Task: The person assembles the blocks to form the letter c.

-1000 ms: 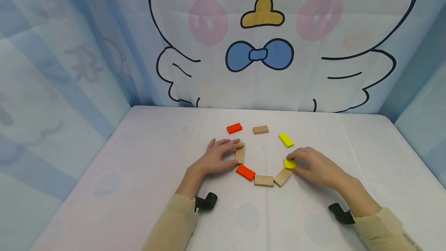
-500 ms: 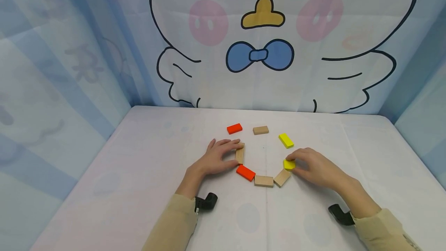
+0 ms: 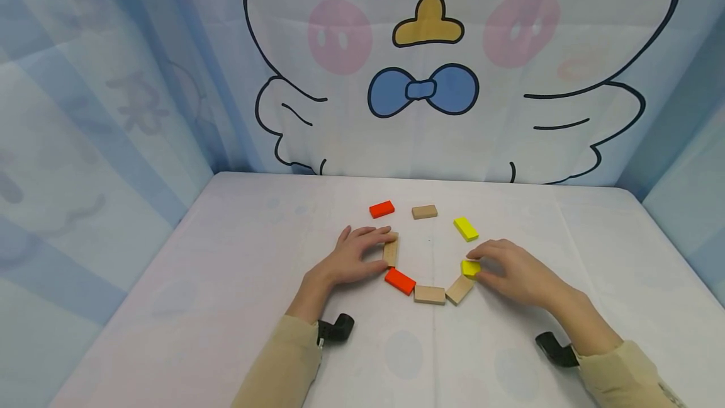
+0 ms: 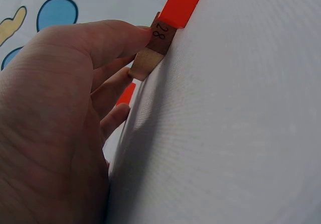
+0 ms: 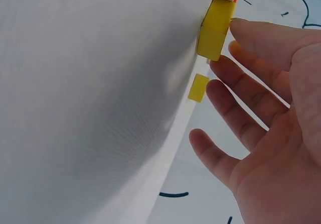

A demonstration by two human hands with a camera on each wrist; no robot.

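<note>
Mid-ring on the table (image 3: pixel 238 250): your left hand (image 3: pixel 345 258) pinches a wooden block (image 3: pixel 389 249), your right hand (image 3: pixel 512 269) grips a yellow block (image 3: pixel 470 267); next, likely, nudge each against its neighbour.

The light is bright, soft and even, and it seems to come from above. The head view is sharp; only weak shadows lie under the left hand (image 3: pixel 351 257) and right hand (image 3: pixel 512 269) on the table (image 3: pixel 226 282). There is no strong glare. In both wrist views the near palm is big and a little blurred, and the table surface looks curved by the lens.
</note>
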